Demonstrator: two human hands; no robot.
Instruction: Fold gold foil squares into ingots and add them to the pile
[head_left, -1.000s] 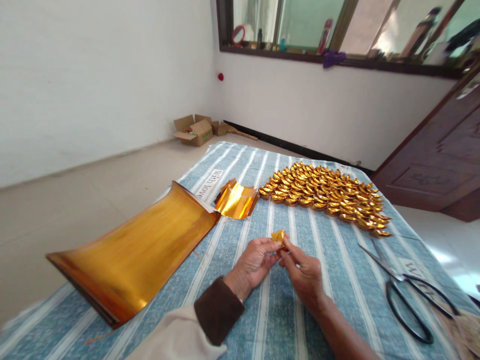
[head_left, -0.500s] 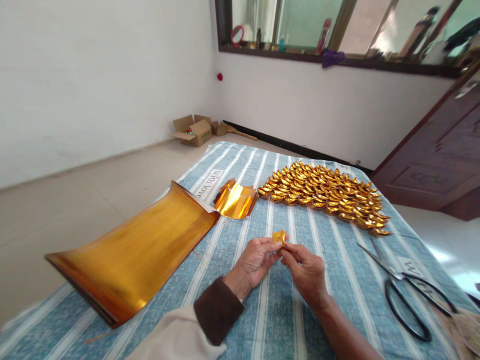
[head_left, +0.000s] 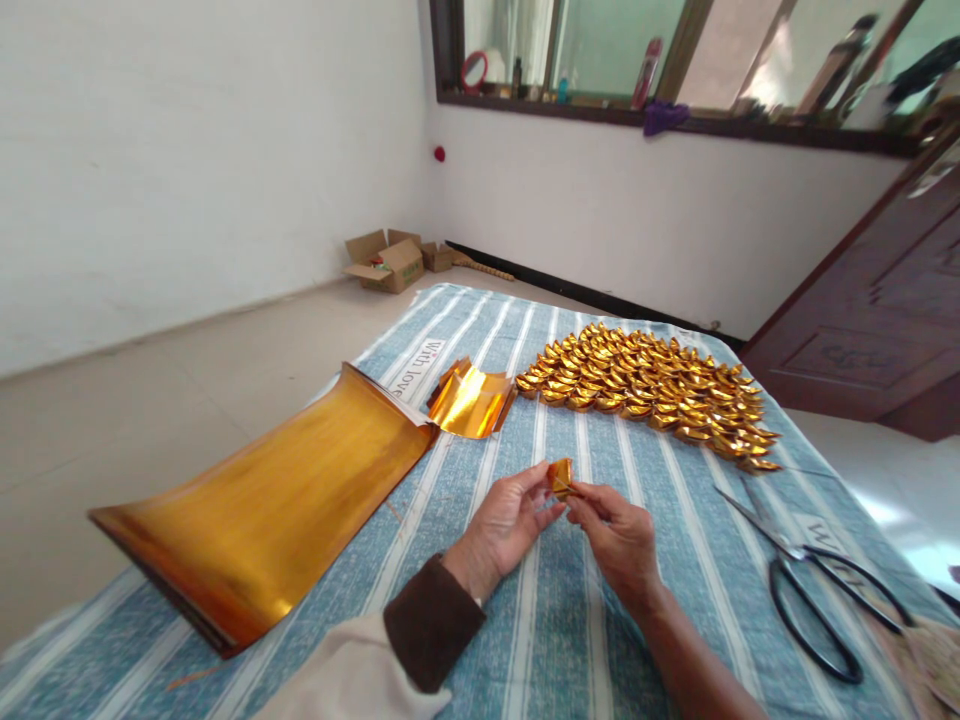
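Observation:
A small folded piece of gold foil paper (head_left: 561,480) is held up over the striped cloth, between my two hands. My right hand (head_left: 616,540) pinches its lower right edge between thumb and fingers. On the other side, my left hand (head_left: 508,522) has its fingers against the piece's left edge, with the thumb lower and a little apart; the far fingertips are hidden. Beyond the hands lies a small stack of cut gold foil sheets (head_left: 472,400). Many folded gold foil ingots (head_left: 645,385) stand in packed rows at the back right.
Large gold foil sheets (head_left: 277,490) lie stacked at the left. Black-handled scissors (head_left: 799,550) rest at the right, blades towards the ingots. A blue and white striped cloth (head_left: 420,600) covers the table. An open cardboard box (head_left: 390,265) sits on the floor by the wall.
The foil piece has turned in my fingers and shows a more folded, box-like face. My left thumb has come off its front and dropped lower. Nothing else on the table has moved.

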